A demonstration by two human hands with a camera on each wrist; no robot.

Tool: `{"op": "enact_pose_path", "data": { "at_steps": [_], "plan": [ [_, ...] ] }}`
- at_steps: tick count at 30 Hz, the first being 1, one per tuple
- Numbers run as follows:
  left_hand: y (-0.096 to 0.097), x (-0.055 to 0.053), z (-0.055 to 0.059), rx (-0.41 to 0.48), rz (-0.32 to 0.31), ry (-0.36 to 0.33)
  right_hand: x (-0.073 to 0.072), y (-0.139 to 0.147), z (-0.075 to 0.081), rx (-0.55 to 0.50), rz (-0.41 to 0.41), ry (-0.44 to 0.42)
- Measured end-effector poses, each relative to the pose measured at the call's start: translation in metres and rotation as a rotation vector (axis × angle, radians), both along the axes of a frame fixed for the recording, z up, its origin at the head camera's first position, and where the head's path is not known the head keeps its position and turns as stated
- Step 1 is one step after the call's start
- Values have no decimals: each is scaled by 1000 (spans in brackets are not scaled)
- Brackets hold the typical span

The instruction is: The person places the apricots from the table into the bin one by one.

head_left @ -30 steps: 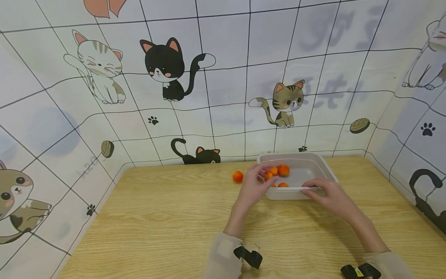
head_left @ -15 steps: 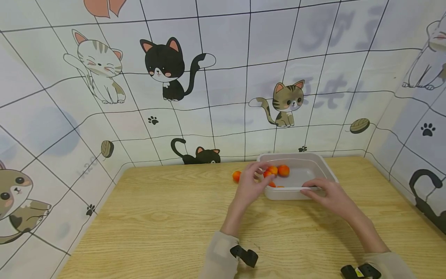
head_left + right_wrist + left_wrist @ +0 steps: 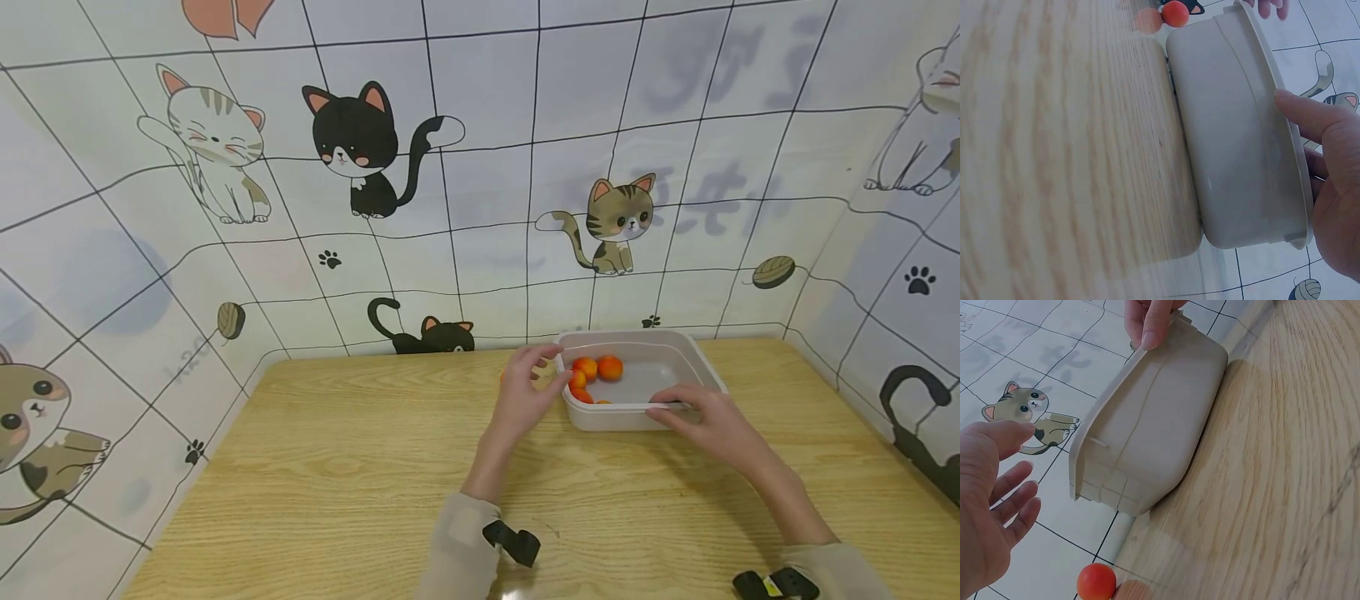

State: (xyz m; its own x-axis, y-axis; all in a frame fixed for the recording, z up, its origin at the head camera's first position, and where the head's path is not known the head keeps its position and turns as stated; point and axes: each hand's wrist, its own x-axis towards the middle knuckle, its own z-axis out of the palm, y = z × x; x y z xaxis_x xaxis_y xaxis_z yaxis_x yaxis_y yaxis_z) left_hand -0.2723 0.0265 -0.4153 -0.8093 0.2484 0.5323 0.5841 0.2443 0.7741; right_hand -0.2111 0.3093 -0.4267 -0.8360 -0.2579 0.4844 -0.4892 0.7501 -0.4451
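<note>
Past the left rim of a pale grey plastic tub (image 3: pixel 637 417), my left hand (image 3: pixel 522 398) hovers with bent, spread fingers and nothing in them. Several small orange-red balls (image 3: pixel 610 368) lie in the tub's left half. One more orange-red ball (image 3: pixel 1096 582) rests on the table outside it, just below my left hand in the left wrist view; the hand nearly hides it in the head view. My right hand (image 3: pixel 712 422) pinches the tub's near rim, thumb outside and fingers inside, as the right wrist view (image 3: pixel 1341 169) also shows.
The wooden table (image 3: pixel 360 483) carries the tub near its back edge. Behind and beside it hangs a white cloth backdrop (image 3: pixel 487 183) with a grid and cartoon cats. Each wrist wears a black camera strap (image 3: pixel 512 543).
My left hand has moved left, from over the tub to outside its left rim, now covering the loose ball. The balls inside have shifted slightly left. My right hand has stayed put.
</note>
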Motion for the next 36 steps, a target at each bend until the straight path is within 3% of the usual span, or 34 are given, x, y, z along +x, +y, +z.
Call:
{"op": "enact_pose_path", "data": {
  "at_steps": [14, 24, 36],
  "plan": [
    [-19, -11, -7, -33, 74, -59, 0, -1, 1, 7, -7, -16],
    [-31, -16, -16, -46, 115, -90, 0, -1, 1, 11, -10, -8],
    [-41, -24, -31, -68, 179, -180, 1, -2, 2, 22, -29, -19]
  ]
}}
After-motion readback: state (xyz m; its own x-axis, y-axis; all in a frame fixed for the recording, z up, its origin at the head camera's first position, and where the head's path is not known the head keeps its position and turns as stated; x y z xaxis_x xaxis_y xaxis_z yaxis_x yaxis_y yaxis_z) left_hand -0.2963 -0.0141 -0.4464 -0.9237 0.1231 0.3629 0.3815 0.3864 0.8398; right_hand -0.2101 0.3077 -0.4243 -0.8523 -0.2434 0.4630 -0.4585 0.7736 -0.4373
